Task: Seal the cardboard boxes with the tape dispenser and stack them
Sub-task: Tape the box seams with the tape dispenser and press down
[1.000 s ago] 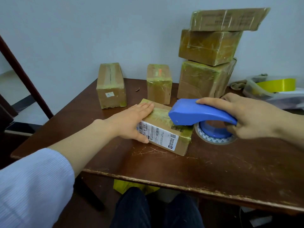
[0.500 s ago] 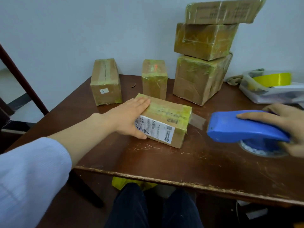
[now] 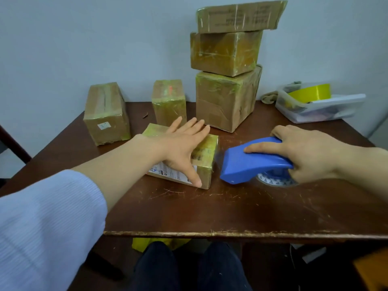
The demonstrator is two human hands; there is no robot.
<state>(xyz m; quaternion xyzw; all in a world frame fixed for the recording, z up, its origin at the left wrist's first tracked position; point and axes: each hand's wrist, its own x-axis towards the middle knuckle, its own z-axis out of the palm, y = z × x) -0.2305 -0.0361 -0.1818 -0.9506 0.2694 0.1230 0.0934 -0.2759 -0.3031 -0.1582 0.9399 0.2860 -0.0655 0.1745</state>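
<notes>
Packer: Tape is my worry. The right hand point(image 3: 304, 152) is wrapped round the blue tape dispenser point(image 3: 247, 164), index finger laid along its back. Its nose sits just beside the right end of the cardboard box point(image 3: 205, 156). I cannot tell whether a strip runs between them. If one does, a skewed pull would probably wrinkle it or fold it onto itself.

Checker: And the box?

Packer: It lies near the middle of the worktop point(image 3: 231, 208). The left hand point(image 3: 180, 148) is flat on its top, fingers straight and spread, thumb down the labelled front. It is pressing, not gripping, so a hard tug from the dispenser could drag the box to the right.

Checker: Which way does it lie?

Packer: Its long axis runs left to right, the right end angled a little toward me, and the label faces me. The dispenser lies along nearly the same line, nose pointing left and down at that end, with its tape roll point(image 3: 275, 179) low by the worktop.

Checker: Stacking?

Packer: The pile looks risky. The middle box point(image 3: 224, 51) sits skewed on the bottom box point(image 3: 224, 101), and the top box point(image 3: 239, 16) overhangs on the right. A careless placement might tip it.
</notes>
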